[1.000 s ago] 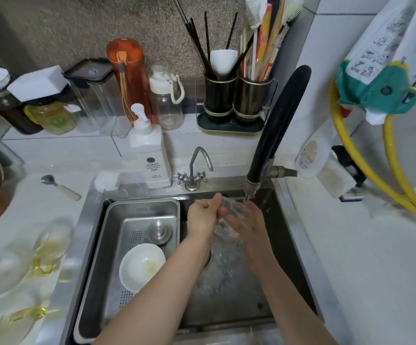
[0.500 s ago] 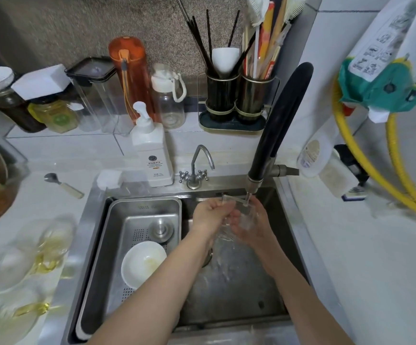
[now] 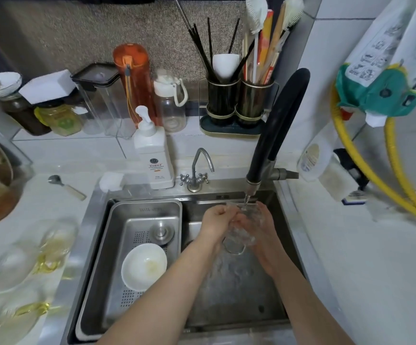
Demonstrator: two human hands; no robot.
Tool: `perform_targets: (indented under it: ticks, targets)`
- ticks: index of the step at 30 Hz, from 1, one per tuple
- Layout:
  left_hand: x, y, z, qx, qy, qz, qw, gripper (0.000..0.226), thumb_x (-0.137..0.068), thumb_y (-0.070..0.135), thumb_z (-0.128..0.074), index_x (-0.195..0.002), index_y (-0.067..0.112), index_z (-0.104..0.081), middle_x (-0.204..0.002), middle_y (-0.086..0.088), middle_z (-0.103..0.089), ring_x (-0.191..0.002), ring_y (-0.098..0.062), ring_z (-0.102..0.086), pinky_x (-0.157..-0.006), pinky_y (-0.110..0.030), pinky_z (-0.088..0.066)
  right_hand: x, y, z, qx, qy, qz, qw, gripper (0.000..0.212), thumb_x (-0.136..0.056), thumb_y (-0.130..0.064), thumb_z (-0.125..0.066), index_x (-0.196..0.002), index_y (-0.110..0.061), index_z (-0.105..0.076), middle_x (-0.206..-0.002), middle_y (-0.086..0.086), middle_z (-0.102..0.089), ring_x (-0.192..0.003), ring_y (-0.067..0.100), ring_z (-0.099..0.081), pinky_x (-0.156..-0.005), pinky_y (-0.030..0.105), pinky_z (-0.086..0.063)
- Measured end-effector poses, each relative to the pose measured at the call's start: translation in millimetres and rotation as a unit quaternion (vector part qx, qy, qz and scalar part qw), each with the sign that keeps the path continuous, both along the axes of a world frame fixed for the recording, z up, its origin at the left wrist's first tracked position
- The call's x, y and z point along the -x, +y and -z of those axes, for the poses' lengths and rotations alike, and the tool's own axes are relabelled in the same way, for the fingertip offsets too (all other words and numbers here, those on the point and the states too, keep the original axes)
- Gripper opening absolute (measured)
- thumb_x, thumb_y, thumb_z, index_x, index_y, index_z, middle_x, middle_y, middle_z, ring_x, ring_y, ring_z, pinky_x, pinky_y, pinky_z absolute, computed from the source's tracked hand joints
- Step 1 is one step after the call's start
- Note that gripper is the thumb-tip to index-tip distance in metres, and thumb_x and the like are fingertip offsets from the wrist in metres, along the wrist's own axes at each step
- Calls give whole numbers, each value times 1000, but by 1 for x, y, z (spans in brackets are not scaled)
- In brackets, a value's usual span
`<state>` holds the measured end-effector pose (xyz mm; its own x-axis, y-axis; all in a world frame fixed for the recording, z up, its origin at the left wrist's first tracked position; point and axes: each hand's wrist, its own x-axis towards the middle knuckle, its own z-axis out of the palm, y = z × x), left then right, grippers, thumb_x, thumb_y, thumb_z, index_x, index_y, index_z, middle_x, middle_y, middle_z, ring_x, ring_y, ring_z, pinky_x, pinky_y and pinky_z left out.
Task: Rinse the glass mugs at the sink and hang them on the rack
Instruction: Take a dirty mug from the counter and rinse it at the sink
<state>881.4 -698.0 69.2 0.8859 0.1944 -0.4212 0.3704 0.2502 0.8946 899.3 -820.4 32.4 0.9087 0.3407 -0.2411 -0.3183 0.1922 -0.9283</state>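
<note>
Under the faucet [image 3: 274, 135], glass mug [image 3: 239, 227] mouth-up, axis near vertical, gripped by both hands.

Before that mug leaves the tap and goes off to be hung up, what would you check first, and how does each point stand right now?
1. Mug held securely: ok. The left hand grips one side of the glass mug and the right hand cups the other.
2. Water reaching the mug: ok. The black faucet pours onto its upper end.
3. Mug fully rinsed: cannot tell. Clear glass and running water hide any residue.
4. Rack free to take it: cannot tell. No rack can be made out in this view.
5. Basin below clear: ok. The white bowl sits in the steel tray to the left, apart from the hands.
</note>
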Motion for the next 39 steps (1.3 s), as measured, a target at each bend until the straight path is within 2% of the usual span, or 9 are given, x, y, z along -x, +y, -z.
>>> perform_targets:
  ticks: [6, 11, 15, 19, 22, 26, 31, 35, 39]
  targets:
    - [2, 7, 0, -84, -71, 143, 984, 24, -99, 15, -46, -111, 9, -66, -104, -3, -70, -93, -8, -65, -78, -9, -47, -4, -6, 4, -21, 59, -8, 998, 59, -89, -41, -64, -135, -11, -43, -124, 14, -61, -109, 28, -64, -80, 46, -57]
    - [9, 4, 15, -88, -86, 130, 984, 18, -96, 8, -51, -89, 9, -68, -80, -5, -70, -73, -12, -66, -74, -22, -51, -5, -5, 4, -43, 46, -24, 998, 39, -95, -36, -49, -113, -3, -59, -95, 10, -67, -86, 24, -68, -64, 34, -56]
    - [6, -4, 9, -21, -44, 52, 997, 21, -94, 15, -56, -80, 5, -68, -72, -11, -70, -59, -13, -66, -58, -19, -52, -1, -11, 18, -77, 77, 16, 994, 54, -90, -27, -62, -137, -23, -36, -110, 7, -70, -101, 26, -69, -83, 43, -55]
    - [-4, -8, 4, -115, -19, -3, 993, 37, -97, 29, -51, -67, 13, -62, -57, 1, -62, -53, -11, -56, -59, -22, -48, -4, 2, 7, -15, 50, 39, 998, 39, -80, -35, -69, -110, -10, -64, -102, 21, -68, -100, 39, -66, -83, 52, -55]
    - [-2, -7, 4, -188, -31, 21, 981, 36, -101, 23, -42, -81, 6, -67, -66, 5, -56, -65, -10, -51, -68, -24, -41, -8, 12, 1, -29, 144, 40, 988, 39, -78, -31, -66, -106, -3, -67, -108, 23, -66, -103, 38, -66, -86, 52, -53]
    - [6, 6, 12, -83, -22, 29, 996, 26, -99, 14, -47, -86, 7, -69, -75, -1, -70, -72, -16, -64, -69, -22, -49, -9, 9, 2, -20, 140, 14, 990, 33, -91, -30, -58, -113, -5, -63, -113, 21, -65, -93, 31, -71, -68, 40, -59]
    - [3, 0, 14, 20, 17, -64, 998, 19, -90, 14, -63, -74, 6, -69, -62, -3, -71, -51, -12, -65, -56, -19, -47, 2, -7, 18, 32, 50, -7, 998, 77, -73, -50, -78, -135, -48, -33, -142, -1, -45, -120, 25, -59, -93, 53, -52]
    - [2, -7, 12, -36, -22, -35, 999, 26, -94, 26, -56, -92, 6, -73, -76, -5, -73, -63, -11, -65, -58, -20, -48, 2, -10, 2, -16, 62, 9, 998, 48, -88, -30, -66, -131, -25, -44, -119, 6, -63, -97, 19, -71, -72, 37, -60]
    - [11, -7, 10, -1, -78, 53, 995, 25, -99, 12, -46, -103, 0, -67, -78, 2, -73, -69, -5, -67, -64, -12, -49, -1, -13, -1, 18, 35, -13, 999, 53, -82, -58, -61, -123, -27, -55, -118, 6, -67, -108, 25, -67, -72, 38, -59]
